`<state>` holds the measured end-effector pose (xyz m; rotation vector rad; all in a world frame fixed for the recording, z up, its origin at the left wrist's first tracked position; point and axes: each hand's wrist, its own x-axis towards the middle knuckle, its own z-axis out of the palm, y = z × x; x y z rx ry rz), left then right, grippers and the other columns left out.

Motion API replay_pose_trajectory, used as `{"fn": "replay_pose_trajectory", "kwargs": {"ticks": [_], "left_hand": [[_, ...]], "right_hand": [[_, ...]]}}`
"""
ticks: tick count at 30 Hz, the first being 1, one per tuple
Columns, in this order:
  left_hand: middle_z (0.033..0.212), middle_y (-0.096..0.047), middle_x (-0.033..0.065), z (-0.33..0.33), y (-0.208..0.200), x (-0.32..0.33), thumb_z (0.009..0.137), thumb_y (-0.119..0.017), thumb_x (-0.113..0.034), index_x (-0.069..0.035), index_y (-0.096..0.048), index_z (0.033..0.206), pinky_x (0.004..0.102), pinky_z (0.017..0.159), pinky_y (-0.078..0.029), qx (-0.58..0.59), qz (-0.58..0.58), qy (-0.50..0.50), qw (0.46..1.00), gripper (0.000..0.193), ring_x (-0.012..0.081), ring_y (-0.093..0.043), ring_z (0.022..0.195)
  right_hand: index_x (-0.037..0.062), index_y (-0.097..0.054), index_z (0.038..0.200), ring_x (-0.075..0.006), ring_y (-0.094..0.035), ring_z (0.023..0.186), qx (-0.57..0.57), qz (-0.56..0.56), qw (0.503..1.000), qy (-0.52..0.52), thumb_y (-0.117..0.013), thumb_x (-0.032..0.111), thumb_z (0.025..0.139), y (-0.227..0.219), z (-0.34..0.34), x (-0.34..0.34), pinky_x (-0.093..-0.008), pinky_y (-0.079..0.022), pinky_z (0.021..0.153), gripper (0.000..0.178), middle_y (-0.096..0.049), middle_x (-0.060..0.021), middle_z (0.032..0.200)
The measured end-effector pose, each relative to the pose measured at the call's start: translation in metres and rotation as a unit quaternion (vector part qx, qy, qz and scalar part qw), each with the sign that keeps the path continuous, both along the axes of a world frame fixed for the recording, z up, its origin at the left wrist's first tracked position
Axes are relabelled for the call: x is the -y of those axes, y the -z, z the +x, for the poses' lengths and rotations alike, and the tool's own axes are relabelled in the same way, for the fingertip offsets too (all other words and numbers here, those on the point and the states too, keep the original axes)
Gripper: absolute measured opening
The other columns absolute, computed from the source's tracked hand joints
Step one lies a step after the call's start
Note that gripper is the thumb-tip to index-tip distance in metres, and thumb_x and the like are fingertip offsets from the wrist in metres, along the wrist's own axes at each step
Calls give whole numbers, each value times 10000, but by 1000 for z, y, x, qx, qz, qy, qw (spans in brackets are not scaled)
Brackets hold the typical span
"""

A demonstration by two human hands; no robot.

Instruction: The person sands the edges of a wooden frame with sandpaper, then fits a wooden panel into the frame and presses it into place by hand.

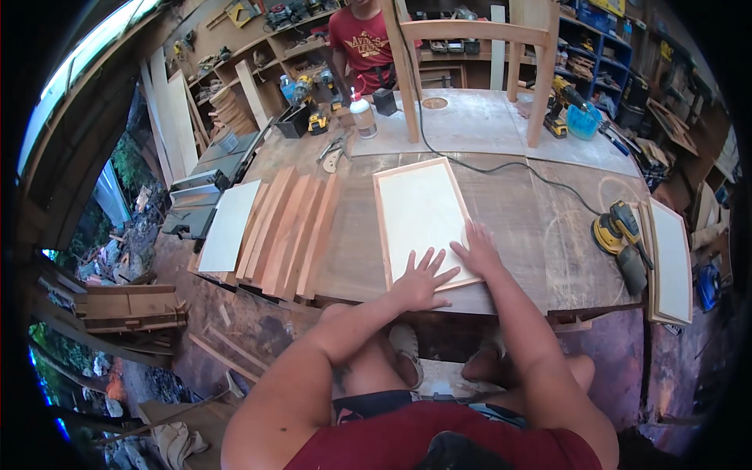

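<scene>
The panel point(421, 218), a pale board in a reddish wood frame, lay flat on the worktop point(517, 227) with its long side running away from the person. Its near end reached the worktop's front edge.

The left hand point(421, 280) rested palm down on the panel's near end, fingers spread apart and pointing toward 1 o'clock. It gripped nothing. The right hand point(478, 249) lay flat at the panel's near right corner, at 2 o'clock from the left hand, fingers apart and covering the frame edge. It also gripped nothing. Most of the panel extended from both hands toward 12 o'clock.

At 9 o'clock from the panel, a row of planks point(290, 231) lay side by side, with a pale sheet point(229, 225) at their far left. At 3 o'clock, well apart from the panel, a yellow sander point(616, 233) sat on the worktop, its cord point(486, 164) running toward 11 o'clock. A second framed panel point(670, 258) lay just beyond the sander at the worktop's right edge.

At 12 o'clock stood a glue bottle point(363, 114) and a wooden chair frame point(474, 63). Another person point(360, 43) in a red shirt stood behind them.
</scene>
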<state>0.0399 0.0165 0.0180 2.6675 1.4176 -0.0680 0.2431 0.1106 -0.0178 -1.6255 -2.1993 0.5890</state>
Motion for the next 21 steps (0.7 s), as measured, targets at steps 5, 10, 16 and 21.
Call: {"fn": "replay_pose_trajectory", "kwargs": {"ticks": [5, 10, 16, 21], "left_hand": [[1648, -176, 198, 0, 0, -1, 920, -569, -585, -285, -337, 1566, 672, 1178, -93, 46, -17, -5, 999, 749, 436, -121, 1521], [1616, -265, 205, -3, 14, -4, 957, -535, -535, -393, -425, 1508, 692, 1156, -142, 57, 41, 26, 997, 580, 442, -228, 1491], [1610, -253, 241, -3, 2, -2, 797, -663, -660, -295, -388, 1542, 694, 1160, -126, 67, 28, 71, 995, 875, 466, -188, 1495], [1609, -249, 243, 10, -12, 14, 720, -766, -618, -204, -319, 1568, 700, 1151, -160, 23, 2, 89, 996, 1045, 475, -188, 1491]], "right_hand": [[7, -210, 1565, -413, -214, 1501, -11, 7, 1000, -11, -545, 593, 938, -4, 11, 21, -513, -151, 1223, 921, -265, -254, 1601], [9, -197, 1571, -416, -216, 1499, 80, -72, 994, -10, -531, 607, 942, -15, 26, 66, -515, -158, 1218, 930, -261, -252, 1603], [11, -259, 1555, -377, -233, 1502, 9, -2, 1000, -2, -522, 641, 932, -14, 4, 7, -505, -159, 1222, 924, -302, -238, 1591], [42, -268, 1560, -375, -229, 1504, 2, 14, 1000, -8, -512, 650, 934, 5, 17, 15, -511, -157, 1221, 906, -297, -232, 1596]]}}
